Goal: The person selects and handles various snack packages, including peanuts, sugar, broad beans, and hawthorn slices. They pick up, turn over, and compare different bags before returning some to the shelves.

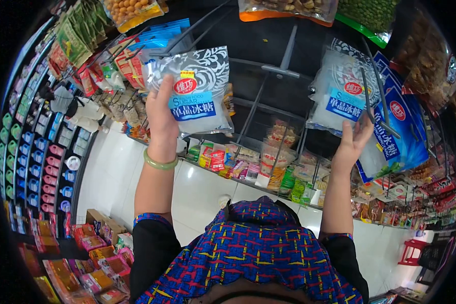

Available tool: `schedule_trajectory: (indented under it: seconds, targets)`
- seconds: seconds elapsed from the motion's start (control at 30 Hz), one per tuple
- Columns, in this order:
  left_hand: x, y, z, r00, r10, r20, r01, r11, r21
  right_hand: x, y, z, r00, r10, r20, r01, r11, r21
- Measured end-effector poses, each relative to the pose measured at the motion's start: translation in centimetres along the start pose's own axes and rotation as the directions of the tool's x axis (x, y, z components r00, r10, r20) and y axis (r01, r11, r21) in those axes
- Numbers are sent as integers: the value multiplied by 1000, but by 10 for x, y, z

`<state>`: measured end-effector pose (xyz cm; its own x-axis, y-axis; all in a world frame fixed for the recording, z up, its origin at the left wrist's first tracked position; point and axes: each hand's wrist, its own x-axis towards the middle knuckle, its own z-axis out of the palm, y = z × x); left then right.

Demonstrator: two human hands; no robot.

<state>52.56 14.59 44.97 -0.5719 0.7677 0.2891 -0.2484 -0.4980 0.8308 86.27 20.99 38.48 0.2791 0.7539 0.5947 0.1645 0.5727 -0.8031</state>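
My left hand, with a green bangle at the wrist, grips the left edge of a clear and silver sugar bag with a red oval logo and blue label. On the right, my right hand is at the lower edge of a similar sugar bag, its fingers partly bent and touching the bag. Metal hooks cross the right side of that bag. Blue sugar bags hang just right of my right hand.
A dark rack with a metal crossbar stands between the two bags. Packets of nuts and green beans hang above. Small snack packets line a lower shelf. Bottles fill shelves at left; a red stool stands at lower right.
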Motion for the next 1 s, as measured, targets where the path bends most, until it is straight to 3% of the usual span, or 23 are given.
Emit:
schedule_trajectory:
  seconds: [0.2, 0.3, 0.47, 0.6, 0.67, 0.7, 0.8, 0.83, 0.87, 0.93, 0.97, 1.0]
  targets:
    - [15, 5, -3, 999, -43, 22, 42, 997, 66, 14, 1, 5, 993, 55, -104, -39, 988, 152]
    - [20, 10, 4, 999, -42, -5, 42, 998, 54, 16, -2, 0, 994, 100, -40, -88, 967, 241]
    - [28, 4, 6, 996, -85, 15, 81, 983, 167, 8, -3, 3, 991, 91, -99, -58, 953, 296]
    - [43, -4, 9, 986, -167, -1, 166, 981, 104, 15, -6, 3, 994, 101, -42, -78, 922, 379]
    - [68, -19, 3, 991, -136, -3, 135, 973, 185, 21, 3, 2, 989, 145, -38, -122, 925, 360]
    - [70, -18, 15, 994, -73, 83, 58, 983, 172, 23, 6, 1, 982, 188, -31, -166, 925, 343]
    - [91, -38, 29, 999, -24, -45, 37, 950, 310, 21, 3, -3, 969, 244, -36, -225, 934, 276]
    - [95, -42, 27, 1000, 10, 13, -14, 946, 323, 20, 0, -4, 970, 238, -42, -218, 937, 272]
    - [96, -48, 24, 1000, 7, 22, -13, 949, 316, 17, -6, -5, 977, 199, -77, -164, 929, 332]
    - [90, -62, 20, 985, 88, -146, -19, 908, 418, 11, -21, -11, 978, 157, -136, -97, 924, 369]
    - [76, -70, 14, 972, 220, -86, -171, 905, 389, 9, -33, -13, 977, 168, -129, -95, 893, 440]
    - [48, -64, 27, 944, 304, -130, -222, 874, 433, 6, -43, -19, 976, 180, -125, -93, 856, 509]
